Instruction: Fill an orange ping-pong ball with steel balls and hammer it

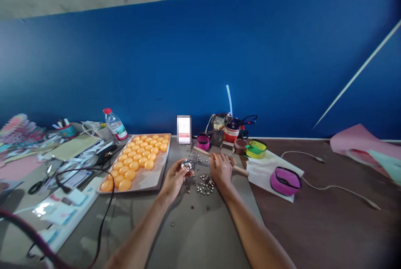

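My left hand [174, 178] is closed around a small ball covered in shiny silver pieces [186, 164]. My right hand [221, 169] grips a thin wooden stick [241, 170] that runs from upper left to lower right. A scatter of small silver beads [204, 185] lies on the grey mat [200, 227] between and below both hands. To the left of my left hand, a tray [158, 176] holds several rows of orange half-spheres [138, 160].
A water bottle [115, 126] stands behind the tray. Small pink, yellow-green and red pots [255, 148] and a glue gun [247, 120] sit behind my hands. At right lie a pink pouch [285, 180] on white paper, a cable [338, 187] and pink sheets [360, 141]. Scissors [39, 184], cords and papers crowd the left.
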Demonstrator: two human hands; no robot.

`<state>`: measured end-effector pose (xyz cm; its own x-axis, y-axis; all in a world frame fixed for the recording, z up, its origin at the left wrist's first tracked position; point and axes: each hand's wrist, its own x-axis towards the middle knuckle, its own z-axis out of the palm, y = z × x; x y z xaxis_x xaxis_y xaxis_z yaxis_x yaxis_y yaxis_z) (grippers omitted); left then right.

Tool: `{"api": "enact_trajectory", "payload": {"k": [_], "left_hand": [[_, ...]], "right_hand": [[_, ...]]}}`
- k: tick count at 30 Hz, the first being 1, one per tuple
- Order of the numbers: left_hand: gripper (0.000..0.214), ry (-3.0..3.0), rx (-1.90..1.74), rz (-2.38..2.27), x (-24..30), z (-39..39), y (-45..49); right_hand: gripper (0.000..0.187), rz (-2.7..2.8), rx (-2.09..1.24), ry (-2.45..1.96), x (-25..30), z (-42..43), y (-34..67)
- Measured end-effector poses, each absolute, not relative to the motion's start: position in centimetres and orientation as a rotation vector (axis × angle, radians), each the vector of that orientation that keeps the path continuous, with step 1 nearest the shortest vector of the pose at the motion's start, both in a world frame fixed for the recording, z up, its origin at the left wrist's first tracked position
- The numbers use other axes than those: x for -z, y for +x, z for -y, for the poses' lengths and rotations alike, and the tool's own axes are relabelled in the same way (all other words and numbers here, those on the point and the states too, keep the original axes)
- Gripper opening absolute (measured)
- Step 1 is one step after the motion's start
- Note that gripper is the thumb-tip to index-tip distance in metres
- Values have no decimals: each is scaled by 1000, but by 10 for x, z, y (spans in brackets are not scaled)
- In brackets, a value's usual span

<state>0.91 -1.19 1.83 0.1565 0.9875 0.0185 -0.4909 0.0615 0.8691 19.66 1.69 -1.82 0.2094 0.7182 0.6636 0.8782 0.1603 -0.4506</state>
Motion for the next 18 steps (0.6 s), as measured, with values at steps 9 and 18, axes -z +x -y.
{"api": "enact_trajectory", "payload": {"k": [9, 18], "left_hand": [[36, 1001, -1343, -895, -37, 17, 12], [40, 1457, -1535, -1236, -51, 7, -50]], "right_hand": [[16, 1543, 286, -1571, 17, -15, 196], [17, 1583, 280, -1556, 24, -15, 198]]}}
